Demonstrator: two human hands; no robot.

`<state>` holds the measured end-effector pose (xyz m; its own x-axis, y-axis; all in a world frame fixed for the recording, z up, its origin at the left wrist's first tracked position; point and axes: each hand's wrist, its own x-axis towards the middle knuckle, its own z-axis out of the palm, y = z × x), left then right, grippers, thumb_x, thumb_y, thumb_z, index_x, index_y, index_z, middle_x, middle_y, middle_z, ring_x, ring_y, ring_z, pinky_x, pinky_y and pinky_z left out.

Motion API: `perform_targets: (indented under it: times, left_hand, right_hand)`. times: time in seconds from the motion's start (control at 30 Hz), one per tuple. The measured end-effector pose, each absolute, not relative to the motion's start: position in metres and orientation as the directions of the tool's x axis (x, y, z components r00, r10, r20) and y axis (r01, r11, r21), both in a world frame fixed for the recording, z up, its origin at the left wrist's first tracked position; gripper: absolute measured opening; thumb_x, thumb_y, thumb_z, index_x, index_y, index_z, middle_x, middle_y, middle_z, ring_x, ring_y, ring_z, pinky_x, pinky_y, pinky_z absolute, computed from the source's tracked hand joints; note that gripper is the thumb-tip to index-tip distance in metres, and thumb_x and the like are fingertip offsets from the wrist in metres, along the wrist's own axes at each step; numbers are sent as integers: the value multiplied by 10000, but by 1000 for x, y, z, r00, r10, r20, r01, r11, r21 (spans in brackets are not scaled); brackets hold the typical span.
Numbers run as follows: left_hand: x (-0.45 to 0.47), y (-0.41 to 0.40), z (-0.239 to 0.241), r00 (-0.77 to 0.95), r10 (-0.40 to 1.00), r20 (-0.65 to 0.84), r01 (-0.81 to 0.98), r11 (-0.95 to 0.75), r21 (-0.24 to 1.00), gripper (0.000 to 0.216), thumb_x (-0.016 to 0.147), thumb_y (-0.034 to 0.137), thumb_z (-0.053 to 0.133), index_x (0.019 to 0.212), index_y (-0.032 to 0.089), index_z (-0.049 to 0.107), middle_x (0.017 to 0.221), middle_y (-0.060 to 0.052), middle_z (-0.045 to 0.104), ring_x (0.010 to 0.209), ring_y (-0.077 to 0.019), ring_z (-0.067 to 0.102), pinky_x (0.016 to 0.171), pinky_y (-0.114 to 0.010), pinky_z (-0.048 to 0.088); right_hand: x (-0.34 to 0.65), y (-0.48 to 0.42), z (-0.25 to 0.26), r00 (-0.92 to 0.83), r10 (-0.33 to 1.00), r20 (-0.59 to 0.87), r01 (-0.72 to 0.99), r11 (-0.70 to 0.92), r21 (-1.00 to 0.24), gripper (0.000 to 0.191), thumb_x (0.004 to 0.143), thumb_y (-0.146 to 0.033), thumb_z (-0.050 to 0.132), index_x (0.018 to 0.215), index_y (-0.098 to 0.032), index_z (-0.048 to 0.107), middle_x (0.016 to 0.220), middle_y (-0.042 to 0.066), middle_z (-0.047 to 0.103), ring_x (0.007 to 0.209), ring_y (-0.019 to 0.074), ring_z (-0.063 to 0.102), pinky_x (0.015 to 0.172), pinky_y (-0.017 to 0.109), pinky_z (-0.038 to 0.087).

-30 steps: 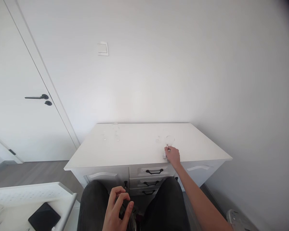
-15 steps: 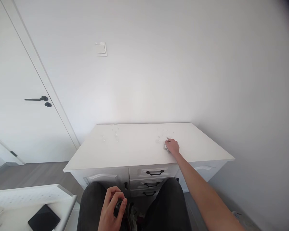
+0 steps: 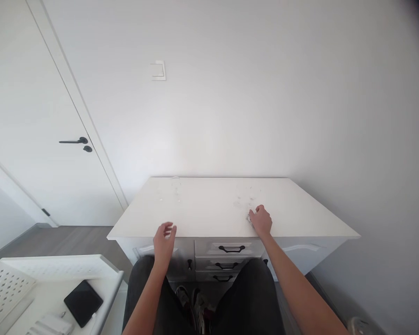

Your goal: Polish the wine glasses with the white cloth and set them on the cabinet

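Observation:
My right hand rests low over the right half of the white cabinet top, fingers closed on a small pale crumpled thing that is mostly hidden. Just beyond it, faint greyish marks or bits dot the surface. My left hand is raised at the cabinet's front edge, its fingers loosely curled and apart, holding nothing. Toward the back left of the top lie a faint ring-shaped mark or clear thing and several tiny light specks.
Below the top are drawers with black handles, close to my knees. At lower left stands a white perforated tray-like unit holding a black flat square object. A door with a black handle is at left, a light switch on the wall.
My left hand has risen from my lap to the cabinet's front edge. My right hand has stayed over the right half, closed on the pale thing. The view has shifted left.

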<state>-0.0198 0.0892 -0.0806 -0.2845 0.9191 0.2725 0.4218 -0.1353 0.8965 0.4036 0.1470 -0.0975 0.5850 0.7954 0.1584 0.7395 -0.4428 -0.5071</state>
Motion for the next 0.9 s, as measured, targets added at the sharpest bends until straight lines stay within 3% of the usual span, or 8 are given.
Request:
perform_targets:
  times: [0.17, 0.33, 0.7, 0.9]
  left_hand:
    - [-10, 185, -70, -424, 901, 93, 336, 61, 940, 378, 1006, 365, 692, 1333, 186, 633, 1339, -103, 664, 1110, -260, 695, 931, -478, 607]
    - [10, 225, -67, -379, 925, 4, 238, 93, 967, 386, 1009, 363, 689, 1345, 185, 626, 1327, -103, 670, 1088, -254, 705, 911, -466, 617]
    - [19, 235, -54, -312, 950, 30, 289, 65, 955, 362, 1010, 361, 687, 1323, 185, 641, 1331, -102, 670, 1110, -259, 697, 931, -476, 609]
    - [37, 153, -62, -176, 974, 141, 265, -91, 960, 282, 1017, 376, 674, 1211, 172, 681, 1202, -78, 714, 1005, -220, 714, 878, -428, 613]
  right_hand:
    - [399, 148, -95, 572, 811, 126, 764, -470, -442, 298, 1032, -384, 666, 1243, -173, 664, 1193, 79, 706, 991, 226, 713, 866, 428, 621]
    - [399, 150, -94, 579, 807, 120, 769, -492, -407, 302, 1035, -383, 663, 1253, -174, 659, 1194, 79, 706, 983, 224, 715, 860, 424, 624]
    - [376, 144, -87, 585, 798, 144, 783, -510, -357, 297, 1030, -373, 669, 1252, -176, 664, 1251, 90, 691, 1055, 244, 702, 911, 454, 610]
    - [356, 117, -83, 568, 796, 207, 772, -430, -467, 356, 1000, -388, 691, 1289, -186, 639, 1364, 105, 621, 1226, 309, 612, 1033, 546, 520]
